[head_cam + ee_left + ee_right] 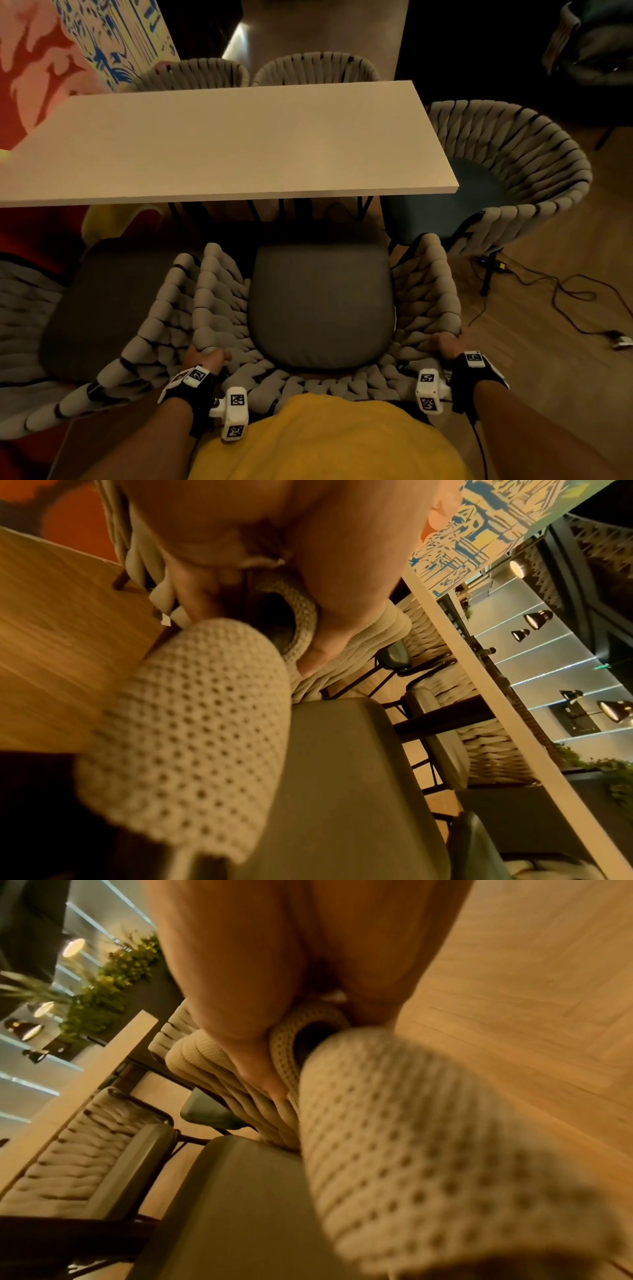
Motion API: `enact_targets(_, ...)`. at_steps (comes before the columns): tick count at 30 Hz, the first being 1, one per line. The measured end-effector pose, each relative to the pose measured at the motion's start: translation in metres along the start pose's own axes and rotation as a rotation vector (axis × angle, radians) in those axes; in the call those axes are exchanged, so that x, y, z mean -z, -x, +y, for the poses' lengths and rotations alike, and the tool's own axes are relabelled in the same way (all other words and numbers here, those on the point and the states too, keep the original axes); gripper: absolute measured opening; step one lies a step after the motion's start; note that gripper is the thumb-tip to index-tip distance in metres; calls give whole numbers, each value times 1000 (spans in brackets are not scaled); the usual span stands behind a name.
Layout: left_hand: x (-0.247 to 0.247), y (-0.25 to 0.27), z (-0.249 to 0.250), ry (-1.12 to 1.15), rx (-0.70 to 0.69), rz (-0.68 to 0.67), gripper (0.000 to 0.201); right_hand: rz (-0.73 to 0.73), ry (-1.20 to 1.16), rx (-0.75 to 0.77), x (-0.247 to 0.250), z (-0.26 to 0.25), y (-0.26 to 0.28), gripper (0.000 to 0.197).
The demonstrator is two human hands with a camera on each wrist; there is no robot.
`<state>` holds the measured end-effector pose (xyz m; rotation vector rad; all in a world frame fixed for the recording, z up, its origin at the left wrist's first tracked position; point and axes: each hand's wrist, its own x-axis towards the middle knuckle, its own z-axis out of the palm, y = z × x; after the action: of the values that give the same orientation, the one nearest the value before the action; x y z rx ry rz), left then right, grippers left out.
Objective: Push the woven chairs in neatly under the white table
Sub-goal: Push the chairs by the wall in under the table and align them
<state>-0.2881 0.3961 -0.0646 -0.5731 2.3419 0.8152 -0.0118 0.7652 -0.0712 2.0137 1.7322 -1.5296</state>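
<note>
At chair back (318, 383) | left hand (202, 359) grips rim | right hand (445, 346) grips rim

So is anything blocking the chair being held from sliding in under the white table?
Nothing visible blocks it. The left hand and right hand grip the held chair by its woven back, and the floor ahead of the seat is bare up to the white table. The neighbouring chair sits close on its left side.
</note>
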Motion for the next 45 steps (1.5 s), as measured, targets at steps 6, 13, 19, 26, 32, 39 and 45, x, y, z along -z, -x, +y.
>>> enact_targets(6,2,-8,10,-40,-45,19,85,12,25,112,3,-29,37,39)
enact_targets(13,2,2,-2,-30,-45,-59,75,-49,-33,12,-20,-2,11,55)
enact_targets(19,0,23,-10,103,17,-87,56,-254,-73,-99,-45,89,-99,89)
enact_targets(26,-4,46,-10,274,107,-64,56,-296,-75,-84,-29,56,-40,87)
enact_targets(32,7,76,4,246,85,-73,52,-238,-63,-78,-24,24,8,51)
enact_targets(39,12,86,2,280,107,-98,56,-273,-44,-28,-29,46,-31,68)
enact_targets(45,7,61,-21,440,151,-156,59,-231,-27,-33,-22,22,10,42)
